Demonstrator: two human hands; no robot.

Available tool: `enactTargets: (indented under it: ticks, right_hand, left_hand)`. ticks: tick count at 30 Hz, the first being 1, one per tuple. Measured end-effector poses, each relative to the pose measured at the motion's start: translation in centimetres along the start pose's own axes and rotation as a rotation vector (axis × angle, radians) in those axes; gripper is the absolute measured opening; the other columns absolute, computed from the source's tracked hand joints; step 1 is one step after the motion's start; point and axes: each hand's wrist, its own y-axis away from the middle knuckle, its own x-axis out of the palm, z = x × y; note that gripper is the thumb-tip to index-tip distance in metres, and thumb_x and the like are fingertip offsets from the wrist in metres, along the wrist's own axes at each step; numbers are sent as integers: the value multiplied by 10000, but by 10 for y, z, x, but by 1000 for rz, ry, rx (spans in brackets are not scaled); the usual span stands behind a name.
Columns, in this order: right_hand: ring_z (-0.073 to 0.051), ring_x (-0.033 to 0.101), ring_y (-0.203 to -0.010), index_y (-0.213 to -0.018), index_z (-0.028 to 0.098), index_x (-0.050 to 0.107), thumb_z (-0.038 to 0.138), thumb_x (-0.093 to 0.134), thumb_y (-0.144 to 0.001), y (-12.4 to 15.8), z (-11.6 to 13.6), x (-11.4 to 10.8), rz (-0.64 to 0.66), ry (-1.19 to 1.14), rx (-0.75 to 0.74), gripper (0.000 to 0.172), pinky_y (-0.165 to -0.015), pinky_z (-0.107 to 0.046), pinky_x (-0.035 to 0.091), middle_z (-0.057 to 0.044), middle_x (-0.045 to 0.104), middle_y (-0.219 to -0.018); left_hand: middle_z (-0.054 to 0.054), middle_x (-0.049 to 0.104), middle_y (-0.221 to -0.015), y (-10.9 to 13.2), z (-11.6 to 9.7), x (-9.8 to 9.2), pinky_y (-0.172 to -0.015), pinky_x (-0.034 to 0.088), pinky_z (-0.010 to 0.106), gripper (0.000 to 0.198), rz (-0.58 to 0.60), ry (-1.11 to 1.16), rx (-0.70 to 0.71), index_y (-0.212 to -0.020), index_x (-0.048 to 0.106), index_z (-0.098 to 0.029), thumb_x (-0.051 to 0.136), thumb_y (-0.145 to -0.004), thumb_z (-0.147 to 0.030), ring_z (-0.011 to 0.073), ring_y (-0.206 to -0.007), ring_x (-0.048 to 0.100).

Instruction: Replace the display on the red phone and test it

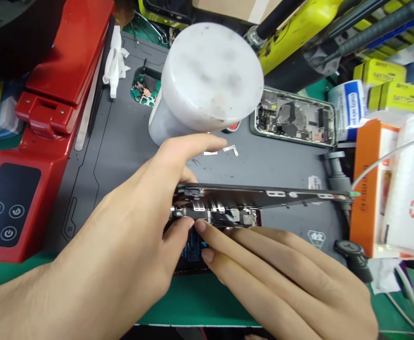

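An opened phone [192,250] lies in front of me, its battery and inner parts partly in sight between my hands. Its dark screen panel [242,196] is tilted up along the far side. My left hand [132,226] grips the left end, thumb on the inner parts and some fingers behind the panel; its index finger stretches out above. My right hand [284,278] rests with long, outstretched fingers on the phone's inside, fingertips beside my left thumb. What lies beneath those fingertips is hidden. A white jar [214,71] stands just beyond the panel.
Small metal brackets [231,150] lie on the grey mat [122,151]. Another opened phone [295,118] sits behind at the right. A red device [51,127] with touch buttons stands left. An orange box [366,189], yellow battery boxes [394,97] and cables line the right side.
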Motion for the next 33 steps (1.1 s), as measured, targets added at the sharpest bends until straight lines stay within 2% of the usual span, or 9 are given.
enactTargets:
  ticks: [4, 7, 12, 16, 20, 22, 24, 28, 33]
  right_hand:
    - [-206, 777, -1064, -1144, 206, 766, 150, 556, -1093, -5, -3, -3, -41, -10, -36, 223, -880, -347, 680, -89, 819, -1333]
    - [-214, 784, -1013, -1132, 194, 770, 162, 568, -1092, -6, -4, -3, -36, -16, -56, 208, -800, -348, 662, -117, 817, -1328]
    - [-246, 789, -951, -1126, 90, 764, 118, 603, -1050, -9, -1, -2, -42, -71, -78, 181, -725, -376, 627, -210, 816, -1262]
    - [-252, 789, -975, -1104, 54, 763, 84, 518, -1070, -6, -1, 1, -59, -111, -74, 250, -721, -373, 619, -264, 782, -1320]
    - [-222, 785, -940, -1137, 138, 772, 105, 595, -1057, 2, -2, 3, -90, -90, -32, 197, -749, -361, 643, -188, 785, -1373]
    - [-228, 789, -960, -1149, 170, 766, 103, 649, -1034, 6, -1, 2, -59, -86, -2, 178, -771, -371, 659, -153, 792, -1379]
    - [-245, 795, -1000, -1142, 157, 761, 71, 652, -1020, 7, 2, 0, -32, -80, 44, 185, -787, -391, 668, -159, 796, -1370]
    - [-257, 793, -1026, -1068, 105, 741, -4, 585, -1018, 4, 7, -1, -129, -86, 70, 197, -783, -407, 650, -186, 832, -1250]
    - [-241, 764, -965, -1067, 125, 731, -4, 617, -985, -5, 4, -2, -47, -127, 63, 191, -729, -387, 628, -154, 845, -1232]
  left_hand:
    - [-138, 701, -1093, -2, -1, 0, -898, 599, 109, 810, 3, 28, -25, -1517, 485, -488, 716, -870, -59, 75, -954, 739]
    - [-138, 708, -1087, -2, -2, 0, -866, 621, 148, 812, 3, 53, -44, -1509, 496, -496, 712, -862, -55, 88, -944, 750]
    - [-94, 725, -1120, -3, -4, 1, -882, 669, 280, 614, 2, 150, -56, -1506, 555, -438, 620, -967, -153, 151, -1009, 801]
    - [-88, 732, -1128, -3, -2, 0, -874, 677, 302, 556, 10, 156, -73, -1522, 553, -419, 585, -1001, -228, 168, -1037, 812]
    - [-108, 726, -1157, -2, 0, -1, -912, 667, 266, 663, 7, 101, -55, -1531, 529, -486, 631, -956, -172, 150, -1045, 804]
    - [-103, 726, -1157, -2, 2, -1, -927, 668, 259, 713, 3, 73, -53, -1525, 524, -507, 676, -925, -154, 156, -1051, 798]
    - [-89, 727, -1153, -1, 2, -2, -923, 680, 275, 738, 1, 49, -48, -1525, 518, -507, 700, -906, -150, 172, -1043, 789]
    - [-70, 721, -1141, -1, 4, -2, -857, 698, 290, 775, 4, 31, -31, -1525, 508, -481, 713, -871, -120, 185, -982, 768]
    - [-60, 710, -1111, -1, 4, -2, -855, 698, 292, 737, 13, 43, -15, -1518, 512, -459, 692, -889, -119, 176, -930, 745]
